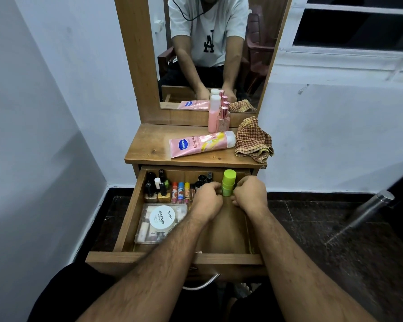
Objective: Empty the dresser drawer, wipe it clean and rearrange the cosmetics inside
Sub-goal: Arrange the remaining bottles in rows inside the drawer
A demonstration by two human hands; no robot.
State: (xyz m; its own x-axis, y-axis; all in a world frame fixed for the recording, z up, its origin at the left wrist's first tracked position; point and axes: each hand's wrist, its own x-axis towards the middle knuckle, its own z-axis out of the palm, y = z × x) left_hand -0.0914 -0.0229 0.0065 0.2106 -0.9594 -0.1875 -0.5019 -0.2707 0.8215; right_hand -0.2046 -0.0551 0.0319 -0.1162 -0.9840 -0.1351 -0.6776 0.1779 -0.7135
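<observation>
Drawer (126, 219) — brown wooden dresser drawer, pulled out toward you, still partly loaded. Your left hand (207, 201) and right hand (250, 194) are both inside at the back-right part, flanking an upright lime-green plastic cylinder bottle (228, 182). Both sets of fingers are curled in at the bottle's lower part; it looks like both hands grip it, but the contact itself is hidden behind the knuckles, so exact hold is a judgement. Left hand may also hold something small — cannot tell.

Key relation: the bottle's long axis is vertical, cap up, sitting between the 2 hands, just below the dresser top's front edge. Right hand is the nearer one, touching on its right side. Lift is probably up and toward you first to clear that edge, then onto the wooden dresser top (149, 145).

Landing room up there is mostly on the left: a pink squeeze tube (200, 144) lies across the middle, pink spray bottles (218, 117) stand behind it, a brown checked cloth (253, 139) sits crumpled on the right.

In the drawer's left part: dark nail polish bottles (153, 187), a row of coloured lip balm sticks (180, 191), a clear plastic box (159, 225) with a white round nail polish remover jar (162, 217) on it. Emptying looks early.
</observation>
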